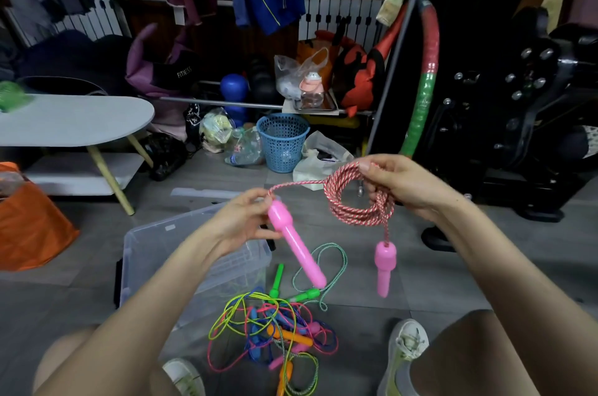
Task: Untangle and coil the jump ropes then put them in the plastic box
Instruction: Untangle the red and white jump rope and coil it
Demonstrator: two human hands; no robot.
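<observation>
My right hand [401, 182] grips a coil of pink-and-white jump rope [352, 201]. One pink handle [385, 266] dangles below the coil. My left hand [246, 217] pinches the rope's free end just above the other pink handle [296, 247], which slants down to the right. A short length of rope runs between my hands. Below them, a tangled pile of coloured ropes [271, 331] with green, orange and blue handles lies on the floor. The clear plastic box [155, 253] stands open on the floor under my left forearm.
A blue mesh basket [282, 141] and plastic bags sit behind my hands. A grey low table [74, 120] is at the left, with an orange bag [29, 224] beside it. Black exercise equipment [517, 104] fills the right. My shoes [407, 350] flank the pile.
</observation>
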